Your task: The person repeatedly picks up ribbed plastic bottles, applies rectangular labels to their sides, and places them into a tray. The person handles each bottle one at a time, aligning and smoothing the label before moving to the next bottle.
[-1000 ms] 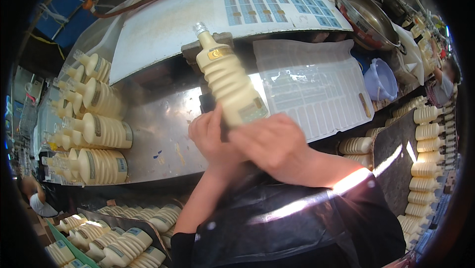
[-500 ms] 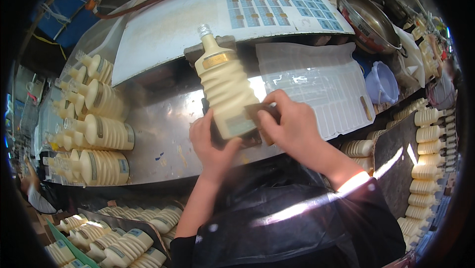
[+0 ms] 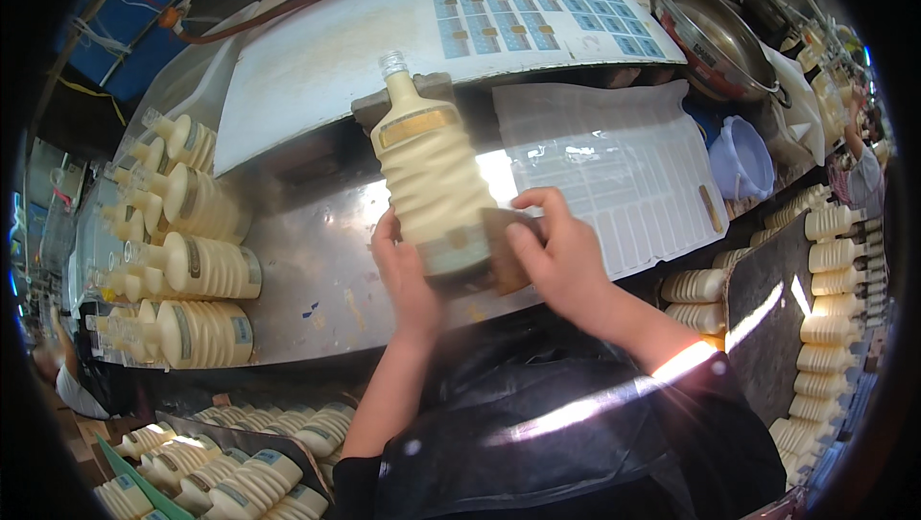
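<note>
Step (judged): R hand (image 3: 568, 263), fingers clamped on brown pad (image 3: 508, 266), presses lower label (image 3: 456, 251) of cream btl (image 3: 429, 170), btl neck over grey block (image 3: 438, 88). L hand (image 3: 411, 285) beside btl base; can't tell if gripping. Next: prob. needs btl steady, even press.

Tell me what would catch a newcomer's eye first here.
First, the big cream ribbed bottle in the middle, neck pointing away, with the left hand at its lower left side and the right hand pressing a flat brown pad to its lower right. Next, the pile of similar bottles lying at the left, necks pointing left. Then the rows of blue labels on the white board at the top.
</note>
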A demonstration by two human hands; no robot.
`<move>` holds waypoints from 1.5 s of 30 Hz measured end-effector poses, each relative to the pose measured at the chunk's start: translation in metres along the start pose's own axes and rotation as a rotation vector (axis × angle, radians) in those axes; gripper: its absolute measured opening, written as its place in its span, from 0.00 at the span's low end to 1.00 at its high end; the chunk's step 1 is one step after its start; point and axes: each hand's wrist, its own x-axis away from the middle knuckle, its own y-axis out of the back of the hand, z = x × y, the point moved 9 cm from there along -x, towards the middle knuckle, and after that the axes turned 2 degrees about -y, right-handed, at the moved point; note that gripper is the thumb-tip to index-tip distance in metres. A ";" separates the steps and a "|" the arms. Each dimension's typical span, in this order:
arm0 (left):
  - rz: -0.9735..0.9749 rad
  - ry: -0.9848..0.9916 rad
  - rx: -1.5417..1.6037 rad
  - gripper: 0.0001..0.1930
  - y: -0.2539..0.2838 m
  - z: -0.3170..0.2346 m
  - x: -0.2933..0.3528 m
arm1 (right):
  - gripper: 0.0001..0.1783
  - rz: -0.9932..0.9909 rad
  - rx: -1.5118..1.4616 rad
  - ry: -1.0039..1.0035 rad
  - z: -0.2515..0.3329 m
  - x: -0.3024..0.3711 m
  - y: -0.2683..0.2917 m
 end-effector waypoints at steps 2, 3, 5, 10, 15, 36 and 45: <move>-0.002 -0.025 0.000 0.30 0.001 -0.001 0.000 | 0.15 0.002 -0.032 0.160 0.028 0.008 -0.010; 0.000 -0.029 -0.140 0.30 -0.001 -0.006 0.001 | 0.15 0.004 0.064 0.295 0.041 0.012 -0.020; 0.001 -0.046 -0.419 0.30 -0.003 -0.018 0.001 | 0.14 0.059 0.156 0.281 0.037 0.008 -0.029; 0.008 -0.092 -0.326 0.30 0.000 -0.006 0.002 | 0.13 0.025 0.085 -0.058 -0.037 -0.005 -0.005; -0.015 -0.046 -0.150 0.30 0.000 -0.004 0.001 | 0.12 -0.020 -0.029 -0.067 -0.026 -0.006 0.007; 0.132 0.093 0.052 0.27 0.001 0.009 0.000 | 0.10 0.027 0.222 0.298 0.041 0.000 -0.024; 0.050 -0.060 -0.164 0.29 0.009 -0.036 -0.048 | 0.11 -0.152 -0.069 0.080 0.017 -0.062 0.038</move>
